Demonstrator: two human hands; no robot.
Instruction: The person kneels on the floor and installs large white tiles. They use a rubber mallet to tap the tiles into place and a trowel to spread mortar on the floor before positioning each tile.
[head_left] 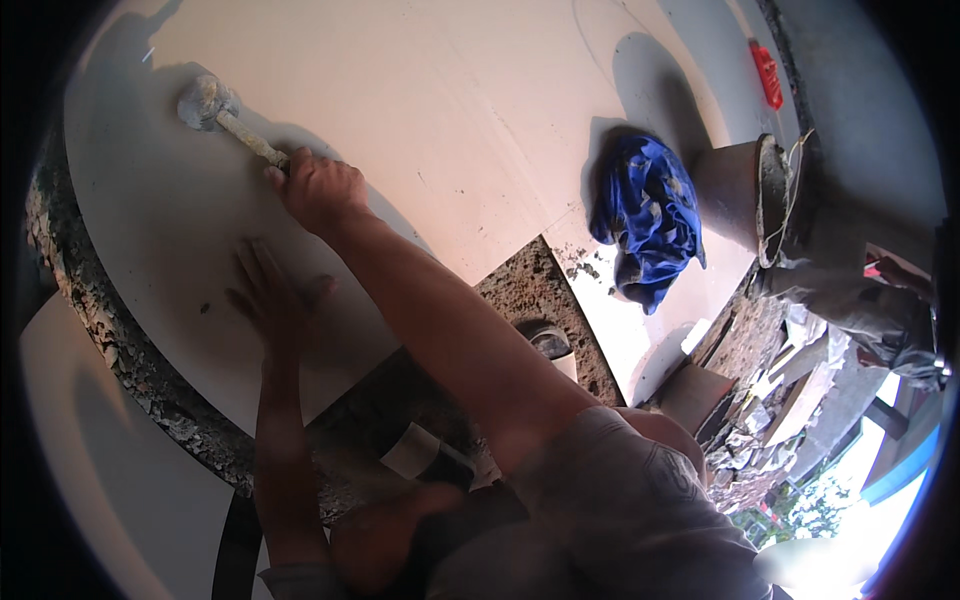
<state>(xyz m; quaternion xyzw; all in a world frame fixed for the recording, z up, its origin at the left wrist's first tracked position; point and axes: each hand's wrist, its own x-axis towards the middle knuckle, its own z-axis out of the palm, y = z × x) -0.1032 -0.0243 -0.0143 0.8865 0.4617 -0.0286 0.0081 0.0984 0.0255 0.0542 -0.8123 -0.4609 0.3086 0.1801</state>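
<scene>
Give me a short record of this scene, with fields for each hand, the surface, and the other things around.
right hand: grips handle of a rubber mallet, head on the tile
left hand: flat, palm down on the tile
surface: large pale tile over rough mortar bed
nearby: blue cloth, bucket, red tool

You are looking down at a floor of large pale tiles (450,120) bordered by rough grey mortar bed (130,350), with a crumpled blue cloth (648,215) lying at three o'clock, a grey bucket (745,195) just beyond it, and a small red object (767,74) at one o'clock.
</scene>
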